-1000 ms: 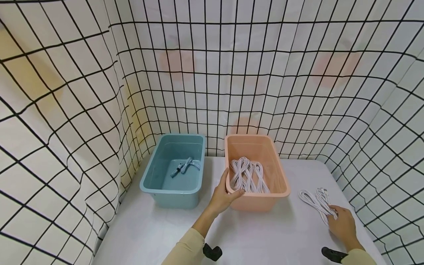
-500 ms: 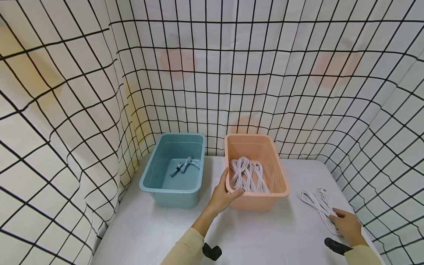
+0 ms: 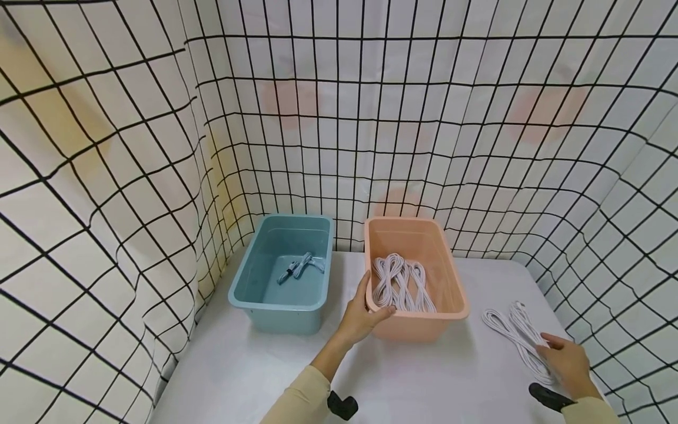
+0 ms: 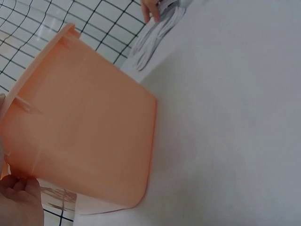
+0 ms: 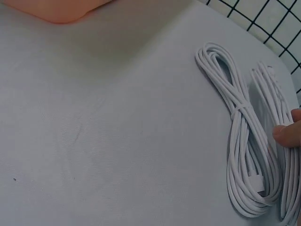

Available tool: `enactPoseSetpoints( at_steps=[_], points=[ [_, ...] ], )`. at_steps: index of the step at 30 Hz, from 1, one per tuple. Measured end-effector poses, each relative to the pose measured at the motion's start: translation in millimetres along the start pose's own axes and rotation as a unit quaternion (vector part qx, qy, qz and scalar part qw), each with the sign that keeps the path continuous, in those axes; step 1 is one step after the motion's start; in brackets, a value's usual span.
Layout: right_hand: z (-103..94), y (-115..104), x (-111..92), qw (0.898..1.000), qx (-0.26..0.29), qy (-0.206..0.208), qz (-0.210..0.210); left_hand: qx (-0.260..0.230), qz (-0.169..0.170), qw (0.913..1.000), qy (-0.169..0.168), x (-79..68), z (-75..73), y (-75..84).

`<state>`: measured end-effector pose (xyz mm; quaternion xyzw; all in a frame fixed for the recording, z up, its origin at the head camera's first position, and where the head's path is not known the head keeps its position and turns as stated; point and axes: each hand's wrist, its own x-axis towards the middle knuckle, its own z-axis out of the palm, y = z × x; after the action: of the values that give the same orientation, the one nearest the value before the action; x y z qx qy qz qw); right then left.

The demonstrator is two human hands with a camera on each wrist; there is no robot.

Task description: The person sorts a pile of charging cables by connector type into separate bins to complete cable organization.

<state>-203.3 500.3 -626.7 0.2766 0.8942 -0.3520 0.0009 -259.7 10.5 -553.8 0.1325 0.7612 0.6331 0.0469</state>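
Note:
My left hand [image 3: 358, 321] grips the near left corner of the peach plastic bin [image 3: 418, 330], thumb over the front rim. In the left wrist view its fingertips [image 4: 32, 184] curl under the rim. Inside that bin lie several coiled white cables [image 3: 398, 282]. On the table to its right are two bundles of white cable. The left bundle [image 5: 240, 122] is folded into a long loop and tied round its middle. At the right bundle [image 5: 270, 89], my right hand [image 3: 569, 362] pinches the cable between thumb and fingers; part of this hand is out of the right wrist view.
A teal bin [image 3: 281, 306] stands left of the peach one, with a small tied blue cable [image 3: 301, 268] and a darker piece in it. Black netting [image 3: 371, 147] over white sheeting walls in the white table [image 3: 424, 383] at the back and sides.
My right hand has moved right and slightly toward me, and the two bundles, overlapping before, now lie more apart. My left hand keeps its grip on the bin. The head view has shifted slightly.

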Motion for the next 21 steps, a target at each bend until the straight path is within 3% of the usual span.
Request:
enactPoseSetpoints(
  at_steps=[6, 21],
  points=[
    [-6.3, -8, 1, 1.000, -0.004, -0.008, -0.023, 0.003, -0.005, 1.0000, 0.002, 0.5, 0.4, -0.3],
    [-15.9, -32, 5, 0.998, 0.046, -0.009, -0.047, -0.003, -0.007, 1.0000, 0.000, 0.4, 0.2, -0.4]
  ],
)
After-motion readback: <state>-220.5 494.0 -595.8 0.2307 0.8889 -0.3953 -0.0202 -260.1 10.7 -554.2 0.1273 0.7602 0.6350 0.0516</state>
